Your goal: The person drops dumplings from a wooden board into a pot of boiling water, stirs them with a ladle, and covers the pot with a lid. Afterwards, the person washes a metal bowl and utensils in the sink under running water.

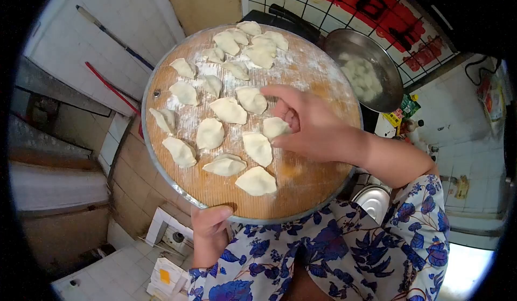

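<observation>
My left hand (211,223) grips the near edge of a round wooden board (312,193) with a metal rim, thumb on top. The board is dusted with flour and carries several pale uncooked dumplings. Over its right part, my right hand (309,123) is curled around a dumpling (275,127), with the thumb along its lower side and bent fingers behind it. The right index fingertip reaches the edge of another dumpling (251,100). Close to the thumb lies a third dumpling (257,148). The far dumplings (261,53) lie close together, some overlapping.
Beyond the board at right, a metal pan (396,80) holds several pale dumplings in liquid. A metal lid (372,201) sits below the right forearm. Packets (401,115) and bottles stand by the tiled wall. A red stick (110,85) leans at left.
</observation>
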`<state>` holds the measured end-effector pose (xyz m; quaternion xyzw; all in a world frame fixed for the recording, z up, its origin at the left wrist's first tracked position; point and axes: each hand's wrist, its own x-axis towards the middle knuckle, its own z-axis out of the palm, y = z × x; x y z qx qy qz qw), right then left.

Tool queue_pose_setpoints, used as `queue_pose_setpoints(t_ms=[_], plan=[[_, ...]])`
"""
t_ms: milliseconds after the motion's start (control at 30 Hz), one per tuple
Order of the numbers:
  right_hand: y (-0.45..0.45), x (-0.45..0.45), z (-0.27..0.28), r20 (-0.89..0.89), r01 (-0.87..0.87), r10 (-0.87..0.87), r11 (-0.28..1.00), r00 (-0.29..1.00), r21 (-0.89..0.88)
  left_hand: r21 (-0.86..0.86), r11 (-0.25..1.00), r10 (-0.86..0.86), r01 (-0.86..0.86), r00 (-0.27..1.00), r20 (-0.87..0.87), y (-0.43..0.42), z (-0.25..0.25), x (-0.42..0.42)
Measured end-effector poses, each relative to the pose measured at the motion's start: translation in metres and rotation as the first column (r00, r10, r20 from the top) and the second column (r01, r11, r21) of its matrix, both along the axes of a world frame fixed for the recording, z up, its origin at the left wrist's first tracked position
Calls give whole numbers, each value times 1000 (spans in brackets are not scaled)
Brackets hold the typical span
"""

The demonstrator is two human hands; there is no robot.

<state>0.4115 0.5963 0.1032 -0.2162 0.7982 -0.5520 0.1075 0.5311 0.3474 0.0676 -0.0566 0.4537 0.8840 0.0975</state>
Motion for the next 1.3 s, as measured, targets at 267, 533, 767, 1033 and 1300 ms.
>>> queue_pose_setpoints(t_ms=[267,533,767,1033,1300], plan=[[7,-58,-31,-340,55,-24,995,940,83,-46,998,48,-48,999,-3,5,-8,6],[-1,-76,-27,-330,-5,72,980,941,199,-4,998,56,-56,998,2,9,-4,-3],[116,-98,-33,355,472,-397,867,847,-157,-87,991,95,-100,994,-59,20,-4,3],[238,-181,-152,-109,633,-719,516,686,578,-48,995,82,-82,997,-1,12,-1,-2],[145,-176,-66,-235,618,-596,785,768,30,-84,995,63,-61,998,23,5,3,-2]])
